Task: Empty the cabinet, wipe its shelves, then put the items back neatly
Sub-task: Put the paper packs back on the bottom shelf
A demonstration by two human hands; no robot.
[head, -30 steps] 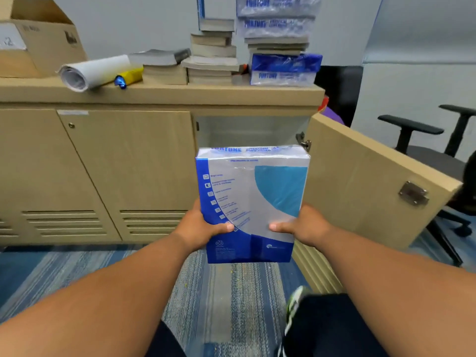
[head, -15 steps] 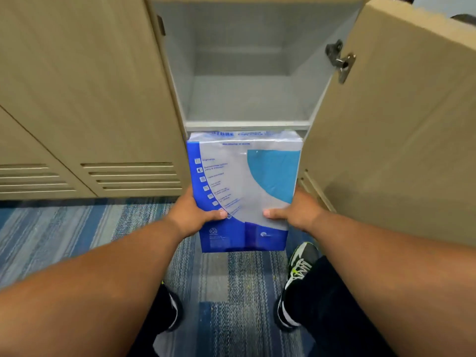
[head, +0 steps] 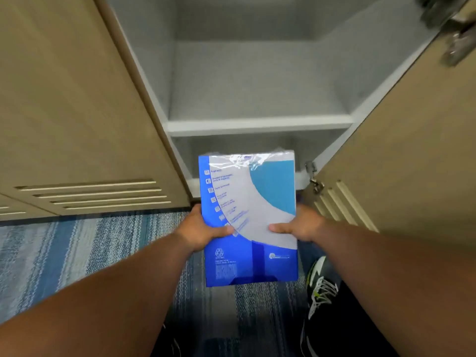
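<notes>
Lowered further, the paper pack (head: 247, 217) is gripped at its sides by the fingers (head: 196, 214) of the left hand (head: 199, 231) and right hand (head: 305, 225); the cabinet shelf (head: 257, 124) lies beyond them.

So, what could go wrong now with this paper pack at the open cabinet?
The left hand and right hand hold the paper pack by its sides; the glossy wrap may slip.
Its far end may bump the shelf edge.
The lower hinge beside it could snag the wrap.
</notes>
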